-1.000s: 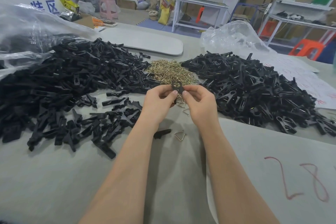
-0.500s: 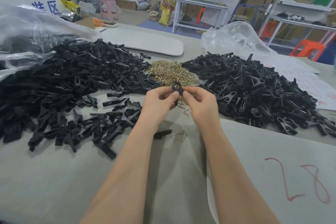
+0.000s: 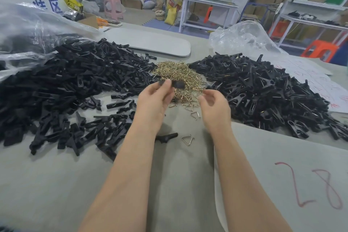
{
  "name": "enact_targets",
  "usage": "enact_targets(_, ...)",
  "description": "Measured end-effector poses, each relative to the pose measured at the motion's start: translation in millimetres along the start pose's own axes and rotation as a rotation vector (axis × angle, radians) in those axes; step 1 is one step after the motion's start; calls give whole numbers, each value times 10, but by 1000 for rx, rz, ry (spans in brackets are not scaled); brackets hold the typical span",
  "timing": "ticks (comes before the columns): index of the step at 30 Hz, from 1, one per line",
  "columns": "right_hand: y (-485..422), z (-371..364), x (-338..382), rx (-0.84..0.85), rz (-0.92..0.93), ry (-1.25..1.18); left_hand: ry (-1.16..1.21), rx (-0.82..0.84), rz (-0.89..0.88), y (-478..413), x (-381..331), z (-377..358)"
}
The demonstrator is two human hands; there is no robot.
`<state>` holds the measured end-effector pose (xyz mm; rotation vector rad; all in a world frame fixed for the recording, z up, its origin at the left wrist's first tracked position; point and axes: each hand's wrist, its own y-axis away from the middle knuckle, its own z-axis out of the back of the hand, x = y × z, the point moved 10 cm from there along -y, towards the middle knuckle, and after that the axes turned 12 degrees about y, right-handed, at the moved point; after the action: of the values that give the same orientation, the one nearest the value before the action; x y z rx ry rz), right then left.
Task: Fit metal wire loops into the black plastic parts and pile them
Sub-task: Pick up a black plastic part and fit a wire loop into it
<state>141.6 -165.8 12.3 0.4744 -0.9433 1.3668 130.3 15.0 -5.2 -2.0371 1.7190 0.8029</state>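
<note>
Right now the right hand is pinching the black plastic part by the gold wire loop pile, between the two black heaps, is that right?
Wrong hand. In the head view the left hand pinches the black plastic part, by the gold wire loop pile, between the left black heap and the right black heap; the right hand looks empty.

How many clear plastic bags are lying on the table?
2. The left bag lies at the table's far left; the right bag lies behind the right heap of black parts.
</note>
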Motion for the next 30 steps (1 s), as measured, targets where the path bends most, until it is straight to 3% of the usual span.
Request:
enact_targets(2,29,-193,72,76,172,404,250,-84,42,-12,-11,98)
enact_targets(5,90,-571,27,277,233,703,377,-135,82,7,11,121)
enact_targets(10,113,-560,151,254,252,590,353,-152,128,23,53,133)
enact_targets(19,73,-477,80,206,169,669,401,-135,205,37,134,99)
enact_targets(25,46,-232,86,65,118,256,360,-103,258,52,184,85)
enact_targets(30,19,-88,81,54,83,32,213,-122,282,39,246,123)
